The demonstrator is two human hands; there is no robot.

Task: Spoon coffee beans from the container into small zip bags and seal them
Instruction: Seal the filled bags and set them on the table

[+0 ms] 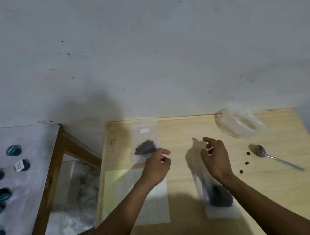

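A small clear zip bag (145, 147) with dark coffee beans lies flat at the far left of the wooden table (181, 131). My left hand (157, 167) hovers at its near right corner, fingers loosely curled, with nothing plainly in its grip. A second bean-filled zip bag (218, 195) lies near the front, partly under my right forearm. My right hand (216, 158) is raised above the table beyond that bag, fingers relaxed and holding nothing. A metal spoon (270, 155) rests on the table to the right, its bowl beside three loose beans (246, 163).
A crumpled clear plastic bag (239, 123) sits at the back right corner against the wall. A flat stack of empty bags on a pale sheet (140, 202) lies under my left forearm. A lower side table (30, 170) at the left carries several dark round lids.
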